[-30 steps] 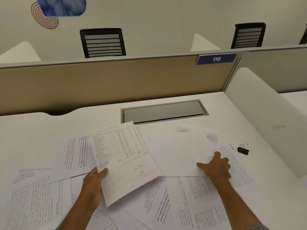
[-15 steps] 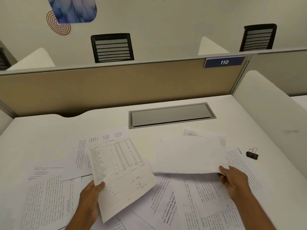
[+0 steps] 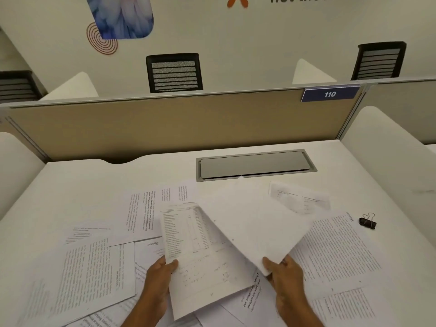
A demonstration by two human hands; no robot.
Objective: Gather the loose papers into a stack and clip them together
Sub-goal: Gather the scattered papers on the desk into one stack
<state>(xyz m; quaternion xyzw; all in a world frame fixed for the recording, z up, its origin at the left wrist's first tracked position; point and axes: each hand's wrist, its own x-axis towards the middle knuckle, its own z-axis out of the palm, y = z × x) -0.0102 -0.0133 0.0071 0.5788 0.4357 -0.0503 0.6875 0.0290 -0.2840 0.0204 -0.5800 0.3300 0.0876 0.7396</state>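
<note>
Surface: white tabletop (image 3: 94, 185) of a cubicle desk, printed sheets scattered over its near half.
Left hand (image 3: 158, 279): at the near edge, left of centre; thumb on top and fingers under, pinching the left edge of the table sheet (image 3: 188, 244).
Table sheet: printed columns, handwriting lower down; raised and tilted, its near corner over the loose papers (image 3: 94, 274).
Right hand (image 3: 285, 277): at the near edge, right of centre; thumb and fingers clamped on the near corner of the blank sheet (image 3: 254, 223).
Blank sheet: lifted and tilted, overlapping the table sheet's right side.
Loose papers: text pages lying flat and overlapping, from the left side along the near edge to the right side.
Binder clip (image 3: 367, 222): black with wire handles, on bare tabletop near the right edge, just beside a text page, well apart from both hands.
Hatch (image 3: 256, 164): grey lid, far centre of the tabletop.
Partition (image 3: 177, 123): beige, along the far edge; blue plate (image 3: 330, 94) reads "110".
Background: black mesh chairs (image 3: 174, 73), wall with graphics.
</note>
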